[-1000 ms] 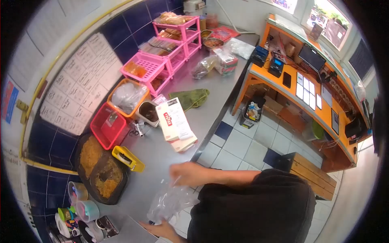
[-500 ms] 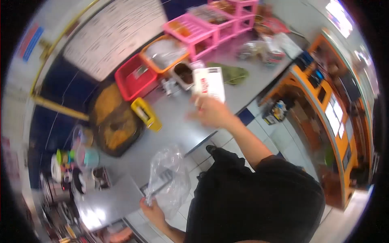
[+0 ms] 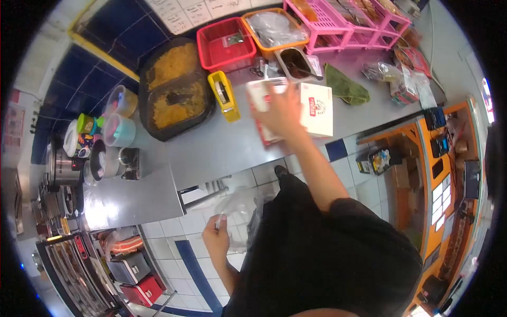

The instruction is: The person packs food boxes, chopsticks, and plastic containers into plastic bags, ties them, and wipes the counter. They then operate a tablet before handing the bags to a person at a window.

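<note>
At the lower middle, my left hand [image 3: 216,236] pinches the edge of a clear plastic bag [image 3: 237,211], which hangs beside the dark apron. My right hand [image 3: 281,109] is spread on top of a white box with red print [image 3: 317,111] on the metal counter [image 3: 206,153]. What its fingertips hold, if anything, is blurred. Left of the box lies a yellow tape dispenser [image 3: 224,96]. Behind the box is a metal container with dark contents [image 3: 297,63]; a green cloth or leaf [image 3: 346,85] lies to the right.
A black two-part tray of yellow food [image 3: 177,87] stands at the left. Along the back are a red basket [image 3: 226,45], an orange basket [image 3: 274,30] and pink racks [image 3: 338,24]. Plastic tubs [image 3: 119,130] are farther left, an orange shelf unit [image 3: 441,174] at right.
The view has shifted. My right hand has gone from gripping the white box's near end to lying spread over it, and the box sits lower and wider. My left hand with the bag is closer to the body.
</note>
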Demonstrator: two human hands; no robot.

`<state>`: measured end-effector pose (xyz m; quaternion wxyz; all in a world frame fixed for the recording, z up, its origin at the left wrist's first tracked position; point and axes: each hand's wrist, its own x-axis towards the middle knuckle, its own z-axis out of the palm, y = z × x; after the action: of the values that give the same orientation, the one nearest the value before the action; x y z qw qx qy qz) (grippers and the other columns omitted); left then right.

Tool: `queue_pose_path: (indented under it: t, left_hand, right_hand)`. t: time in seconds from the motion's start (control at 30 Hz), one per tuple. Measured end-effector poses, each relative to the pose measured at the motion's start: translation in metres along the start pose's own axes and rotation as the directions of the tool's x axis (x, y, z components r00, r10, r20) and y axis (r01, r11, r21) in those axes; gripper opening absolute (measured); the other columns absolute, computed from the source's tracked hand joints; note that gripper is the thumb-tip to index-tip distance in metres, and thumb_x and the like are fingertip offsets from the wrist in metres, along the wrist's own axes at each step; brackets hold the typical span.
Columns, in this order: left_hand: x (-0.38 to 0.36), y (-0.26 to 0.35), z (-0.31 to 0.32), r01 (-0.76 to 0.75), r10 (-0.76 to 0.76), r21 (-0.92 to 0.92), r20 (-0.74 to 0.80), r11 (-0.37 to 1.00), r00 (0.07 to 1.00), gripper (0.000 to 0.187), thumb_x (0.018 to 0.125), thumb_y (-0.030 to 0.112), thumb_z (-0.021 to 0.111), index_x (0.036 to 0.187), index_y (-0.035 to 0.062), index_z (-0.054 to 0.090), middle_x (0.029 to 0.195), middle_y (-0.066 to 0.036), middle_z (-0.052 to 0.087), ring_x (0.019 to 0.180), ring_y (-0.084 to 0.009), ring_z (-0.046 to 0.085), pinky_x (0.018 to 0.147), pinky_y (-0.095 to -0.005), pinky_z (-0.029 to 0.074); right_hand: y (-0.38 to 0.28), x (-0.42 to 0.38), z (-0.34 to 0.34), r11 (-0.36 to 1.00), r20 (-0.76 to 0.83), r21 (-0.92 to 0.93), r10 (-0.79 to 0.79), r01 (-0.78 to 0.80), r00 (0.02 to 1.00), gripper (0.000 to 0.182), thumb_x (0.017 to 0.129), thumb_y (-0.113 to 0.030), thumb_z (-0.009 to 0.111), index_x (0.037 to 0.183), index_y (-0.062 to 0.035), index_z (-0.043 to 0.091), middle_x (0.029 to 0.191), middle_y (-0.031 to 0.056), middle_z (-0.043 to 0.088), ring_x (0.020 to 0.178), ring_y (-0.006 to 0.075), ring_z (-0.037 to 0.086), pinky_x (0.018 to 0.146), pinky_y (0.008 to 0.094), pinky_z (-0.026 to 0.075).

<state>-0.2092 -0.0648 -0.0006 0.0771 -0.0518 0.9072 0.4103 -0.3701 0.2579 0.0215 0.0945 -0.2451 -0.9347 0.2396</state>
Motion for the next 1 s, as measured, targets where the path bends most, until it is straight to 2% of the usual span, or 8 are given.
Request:
queue_pose_path:
  t: [0.2, 0.37, 0.53, 0.7, 0.8, 0.87, 0.9, 1.0]
  left_hand:
    - [0.003, -0.007, -0.008, 0.064, -0.065, -0.038, -0.008, 0.997, 0.998, 0.026, 0.092, 0.024, 0.065, 0.101, 0.0003, 0.068, 0.062, -0.007, 0.055, 0.057, -0.0117, 0.044, 0.053, -0.0297, 0.038]
    - [0.002, -0.025, -0.002, 0.077, -0.077, -0.017, -0.012, 0.997, 0.997, 0.03, 0.091, 0.027, 0.066, 0.105, 0.0006, 0.068, 0.076, -0.014, 0.065, 0.06, -0.0153, 0.052, 0.059, -0.0307, 0.044]
    - [0.022, -0.098, 0.054, 0.161, -0.156, 0.069, -0.078, 0.985, 0.985, 0.035, 0.093, 0.033, 0.061, 0.106, 0.0021, 0.069, 0.095, -0.022, 0.07, 0.088, -0.0346, 0.068, 0.078, -0.0403, 0.05]
    - [0.035, -0.143, 0.094, 0.248, -0.258, 0.12, 0.072, 0.961, 0.963, 0.038, 0.097, 0.039, 0.05, 0.11, 0.0081, 0.069, 0.101, -0.022, 0.068, 0.097, -0.0448, 0.063, 0.084, -0.0478, 0.049]
    - [0.034, -0.129, 0.089, 0.223, -0.228, 0.081, 0.059, 0.971, 0.972, 0.041, 0.097, 0.04, 0.051, 0.112, 0.0053, 0.068, 0.101, -0.024, 0.068, 0.098, -0.0444, 0.063, 0.084, -0.0464, 0.049]
    - [0.042, -0.119, 0.092, 0.209, -0.212, 0.044, 0.058, 0.977, 0.976, 0.043, 0.097, 0.041, 0.051, 0.112, 0.0039, 0.067, 0.1, -0.025, 0.068, 0.098, -0.0438, 0.063, 0.085, -0.046, 0.048]
    - [0.044, -0.121, 0.092, 0.127, -0.127, -0.008, -0.001, 0.992, 0.992, 0.042, 0.098, 0.04, 0.051, 0.112, 0.0051, 0.068, 0.094, -0.024, 0.068, 0.09, -0.0439, 0.064, 0.079, -0.0464, 0.049]
    - [0.049, -0.083, 0.065, 0.074, -0.071, -0.161, 0.02, 0.984, 0.997, 0.038, 0.099, 0.037, 0.051, 0.116, 0.0069, 0.067, 0.088, -0.024, 0.067, 0.08, -0.0414, 0.064, 0.07, -0.0434, 0.05]
  right_hand:
    - [0.016, 0.004, 0.111, 0.998, 0.011, -0.064, -0.012, 0.013, 1.0, 0.076, 0.071, -0.05, 0.075, 0.136, -0.0181, 0.053, 0.147, 0.032, 0.028, 0.128, 0.0497, 0.039, 0.103, 0.0606, 0.033]
    - [0.089, 0.02, 0.067, 0.988, -0.2, -0.111, -0.127, 0.107, 0.972, 0.089, 0.074, -0.055, 0.073, 0.146, -0.0189, 0.036, 0.148, 0.0331, 0.025, 0.134, 0.0491, 0.032, 0.107, 0.0672, 0.024]
    - [0.106, 0.023, 0.009, 0.822, -0.208, -0.246, 0.473, -0.514, 0.856, 0.109, 0.067, -0.067, 0.071, 0.154, -0.0219, 0.023, 0.146, 0.0338, 0.027, 0.135, 0.0479, 0.032, 0.1, 0.0711, 0.029]
    - [0.134, 0.012, -0.017, 0.805, 0.076, -0.233, 0.574, -0.545, 0.815, 0.113, 0.064, -0.066, 0.071, 0.156, -0.0297, 0.016, 0.144, 0.0349, 0.03, 0.131, 0.0481, 0.039, 0.103, 0.0572, 0.039]
    - [0.152, -0.009, -0.023, 0.947, 0.14, -0.214, 0.271, -0.238, 0.952, 0.109, 0.068, -0.058, 0.07, 0.155, -0.0152, 0.019, 0.127, 0.0306, 0.055, 0.127, 0.0464, 0.045, 0.106, 0.0482, 0.038]
    - [0.175, -0.036, -0.012, 0.998, 0.108, -0.032, -0.053, 0.057, 0.993, 0.101, 0.073, -0.036, 0.076, 0.154, -0.0072, 0.022, 0.104, 0.0194, 0.068, 0.094, 0.0244, 0.065, 0.081, 0.0385, 0.053]
    - [0.111, -0.063, -0.044, 0.99, 0.327, 0.086, 0.081, -0.114, 0.942, 0.101, 0.074, -0.031, 0.076, 0.153, -0.0016, 0.022, 0.084, 0.0162, 0.066, 0.084, 0.0229, 0.062, 0.081, 0.0366, 0.05]
    - [0.076, -0.118, -0.032, 0.694, 0.683, 0.612, -0.224, -0.378, 0.695, 0.097, 0.076, -0.018, 0.072, 0.154, -0.0013, 0.016, 0.131, 0.0188, 0.052, 0.111, 0.0235, 0.057, 0.092, 0.0365, 0.048]
